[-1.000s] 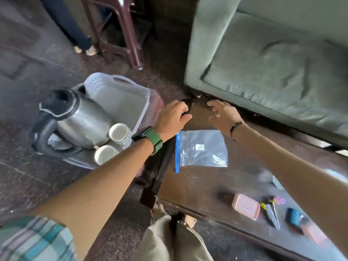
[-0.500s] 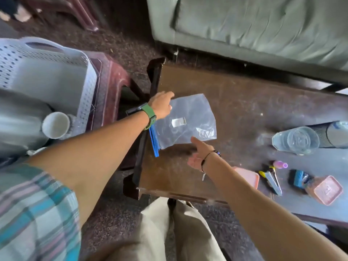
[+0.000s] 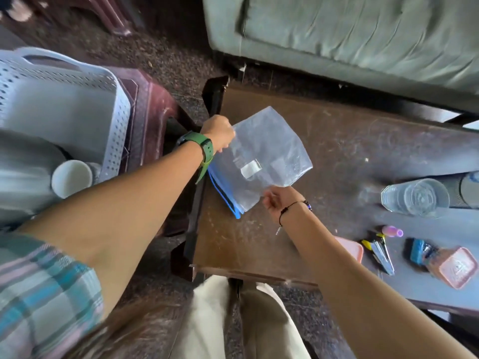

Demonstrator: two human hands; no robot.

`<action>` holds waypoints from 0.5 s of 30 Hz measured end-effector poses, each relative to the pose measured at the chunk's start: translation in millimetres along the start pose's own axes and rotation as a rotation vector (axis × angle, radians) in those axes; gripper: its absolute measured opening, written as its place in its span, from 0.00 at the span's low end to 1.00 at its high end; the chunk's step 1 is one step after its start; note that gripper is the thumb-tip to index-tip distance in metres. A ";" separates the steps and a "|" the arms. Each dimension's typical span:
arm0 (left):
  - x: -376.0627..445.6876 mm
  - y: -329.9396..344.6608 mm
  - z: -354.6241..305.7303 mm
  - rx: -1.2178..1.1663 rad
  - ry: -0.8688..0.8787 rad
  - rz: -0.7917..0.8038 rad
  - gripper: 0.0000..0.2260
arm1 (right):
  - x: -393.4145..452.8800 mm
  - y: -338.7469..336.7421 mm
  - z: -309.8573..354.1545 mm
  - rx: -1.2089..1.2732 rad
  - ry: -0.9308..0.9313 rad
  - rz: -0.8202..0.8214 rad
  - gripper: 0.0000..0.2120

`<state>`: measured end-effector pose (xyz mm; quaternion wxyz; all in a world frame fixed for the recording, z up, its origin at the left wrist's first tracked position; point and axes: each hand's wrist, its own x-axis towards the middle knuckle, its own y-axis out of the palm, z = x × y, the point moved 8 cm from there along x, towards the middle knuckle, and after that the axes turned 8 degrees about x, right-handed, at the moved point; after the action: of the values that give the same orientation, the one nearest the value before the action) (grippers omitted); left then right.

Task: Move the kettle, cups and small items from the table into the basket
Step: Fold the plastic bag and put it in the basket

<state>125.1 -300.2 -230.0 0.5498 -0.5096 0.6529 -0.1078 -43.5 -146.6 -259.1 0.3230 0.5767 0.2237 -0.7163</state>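
Note:
A clear zip bag (image 3: 269,154) with a blue seal is lifted off the left end of the brown table (image 3: 337,141). My left hand (image 3: 219,134) pinches its upper left edge and my right hand (image 3: 281,200) pinches its lower edge. The white perforated basket (image 3: 114,99) stands to the left on a maroon stool (image 3: 153,104). In it are the steel kettle (image 3: 23,172) and a white cup (image 3: 71,178). On the table's right part lie a clear glass (image 3: 414,196) on its side, two pink boxes (image 3: 458,270), a nail clipper (image 3: 381,252), a small pink item (image 3: 392,231) and a blue item (image 3: 418,251).
A green sofa (image 3: 363,35) runs along the far side of the table. A dark cylinder (image 3: 458,189) lies behind the glass. My legs in light trousers (image 3: 246,320) are at the table's near edge. Dark speckled floor lies between stool and sofa.
Both hands came back from the table's far corner to the zip bag. My right hand, pointing beside it half a second ago, now pinches its lower edge, and the bag is raised.

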 end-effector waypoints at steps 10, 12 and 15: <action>-45.2 -141.7 60.7 -0.812 -0.079 -0.146 0.12 | -87.6 124.2 47.5 -0.043 -0.267 0.226 0.04; -61.5 -184.8 81.6 -0.902 -0.043 -0.216 0.12 | -111.4 160.9 43.6 -0.062 -0.339 0.278 0.07; -90.2 -246.0 119.1 -0.961 -0.037 -0.326 0.13 | -148.0 219.2 26.1 -0.071 -0.420 0.369 0.12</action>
<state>347.0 -292.0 -47.0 0.2409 -0.8021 0.5309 0.1293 115.4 -285.9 -97.9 0.5070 0.4351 0.0680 -0.7410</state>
